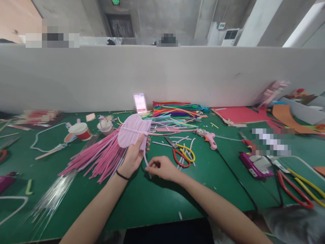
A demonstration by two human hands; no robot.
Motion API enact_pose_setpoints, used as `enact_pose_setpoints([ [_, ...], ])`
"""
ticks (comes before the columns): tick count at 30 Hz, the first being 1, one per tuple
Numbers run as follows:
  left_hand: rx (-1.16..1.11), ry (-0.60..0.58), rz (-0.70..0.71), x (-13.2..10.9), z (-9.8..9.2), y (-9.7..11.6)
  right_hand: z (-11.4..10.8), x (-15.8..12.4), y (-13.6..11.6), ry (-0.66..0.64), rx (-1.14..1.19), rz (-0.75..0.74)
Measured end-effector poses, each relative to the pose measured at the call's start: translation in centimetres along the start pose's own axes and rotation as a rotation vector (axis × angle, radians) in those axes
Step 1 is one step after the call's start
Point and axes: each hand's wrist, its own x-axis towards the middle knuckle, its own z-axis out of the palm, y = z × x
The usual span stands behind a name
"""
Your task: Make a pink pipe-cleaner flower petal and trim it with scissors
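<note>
My left hand (135,154) is closed around the lower right edge of a flat, rounded lilac piece (132,132) made of fuzzy stems. A lilac stem (145,154) hangs down from that piece, and my right hand (159,167) pinches its lower end. Below and left of the lilac piece, many pink fuzzy stems (101,162) fan out on the table. Right of my hands lie scissors (181,154) with red and yellow handles, among cut stem bits.
A pink glue gun (210,139) with a black cord lies at right. Multicoloured stems (175,110) are piled along the grey partition (162,74). A paper cup (80,131) stands at left. A purple device (255,166) and larger scissors (294,189) are at far right.
</note>
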Motion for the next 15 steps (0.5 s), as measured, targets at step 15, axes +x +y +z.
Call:
enact_pose_setpoints([
  [15,0.173,0.01,0.137,0.5,-0.5,-0.2,-4.6,-0.9,-2.3,0.162,-0.154,-0.172],
])
